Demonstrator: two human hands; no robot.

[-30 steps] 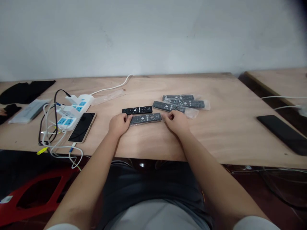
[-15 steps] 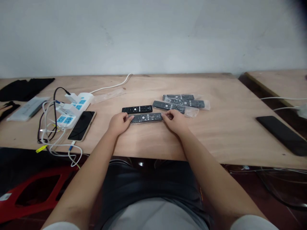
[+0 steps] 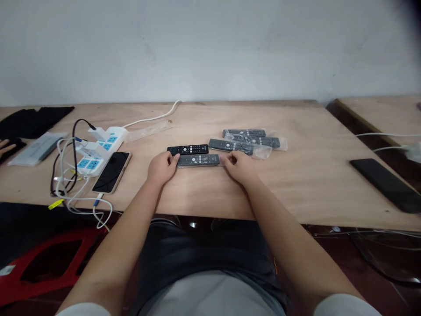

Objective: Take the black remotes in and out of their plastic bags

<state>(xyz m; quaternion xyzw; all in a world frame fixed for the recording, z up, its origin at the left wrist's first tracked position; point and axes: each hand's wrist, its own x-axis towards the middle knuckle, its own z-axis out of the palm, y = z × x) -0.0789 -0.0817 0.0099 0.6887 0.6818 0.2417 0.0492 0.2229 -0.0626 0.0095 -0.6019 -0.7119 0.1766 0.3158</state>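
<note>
A remote control in a clear plastic sleeve (image 3: 199, 160) lies across the table in front of me. My left hand (image 3: 162, 168) is closed at its left end, thumb against the sleeve. On the other side, my right hand (image 3: 241, 166) pinches the loose right end of the sleeve, a little beyond the remote's tip. Just behind lies a bare black remote control (image 3: 192, 149), parallel to the sleeved one; its left end is close to my left fingers. Several more sleeved remotes (image 3: 251, 140) are piled behind my right hand.
To the left are a white power strip (image 3: 115, 137) with tangled cables, a phone (image 3: 112, 172), an empty plastic sleeve (image 3: 149, 131) and a packaged item (image 3: 37, 149). Another person's hand (image 3: 5, 147) shows at the left edge. A dark flat object (image 3: 384, 184) lies right.
The sleeved remote has shifted slightly left with my left hand, and more of its sleeve shows by my right fingers. The other person's hand reaches further into view.
</note>
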